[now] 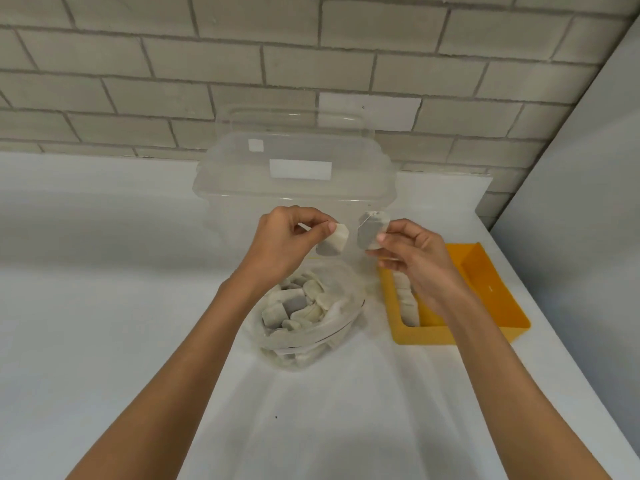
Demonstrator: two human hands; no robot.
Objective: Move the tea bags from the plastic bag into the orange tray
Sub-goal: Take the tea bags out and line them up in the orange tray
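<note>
Holding everything up, the white table (104,306): it fills most of the view, and the box, the bag and the tray all sit on it
Brick wall (138,81): pale grey bricks, right behind the table
Clear plastic box (294,188): big and see-through, with white stickers on its front; it stands at the back of the table, behind both hands
Orange tray (495,292): on the table at the right, just beside the plastic bag; the right arm is over part of it
Plastic bag (311,341): see-through and open at the top; it sits in the middle of the table, in front of the box
Left hand (280,237): up in the air over the plastic bag; its fingers are curled, and the thumb and fingertips pinch one tea bag
Right hand (415,258): up in the air over the left end of the tray; its thumb and a finger pinch one more tea bag
Tea bags in the bag (298,303): a big heap of white and grey squares
Tea bags in the tray (407,299): a row by the tray's left wall, partly hidden by the right hand
Left tea bag (334,242): tilted, high over the plastic bag
Right tea bag (370,232): grey, with a thin thread on it; it is near the left tea bag, but the two do not touch
</note>
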